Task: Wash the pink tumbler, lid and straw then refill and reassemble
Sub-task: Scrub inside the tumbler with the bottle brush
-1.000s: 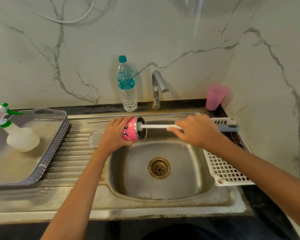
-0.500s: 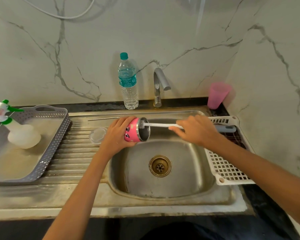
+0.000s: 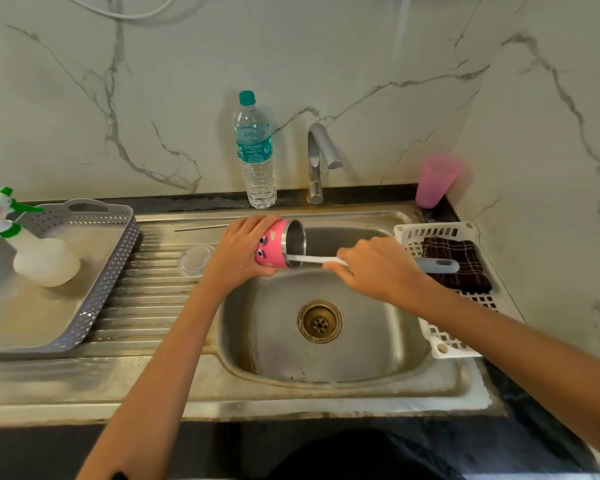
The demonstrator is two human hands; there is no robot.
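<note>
Since half a second ago the brush [image 3: 312,259] shaft has dropped to the lower edge of the pink tumbler [image 3: 278,245] mouth. Left hand [image 3: 236,251] wraps its fingers round the tumbler, held on its side over the sink [image 3: 326,386] basin's 11 o'clock corner, mouth facing 3 o'clock. Right hand [image 3: 378,268] pinches the brush shaft. Just at the left hand's 9 o'clock lies the lid [image 3: 196,259], and at 11 o'clock the straw [image 3: 201,227].

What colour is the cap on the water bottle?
Teal green. The head view shows the cap on the bottle.
</note>
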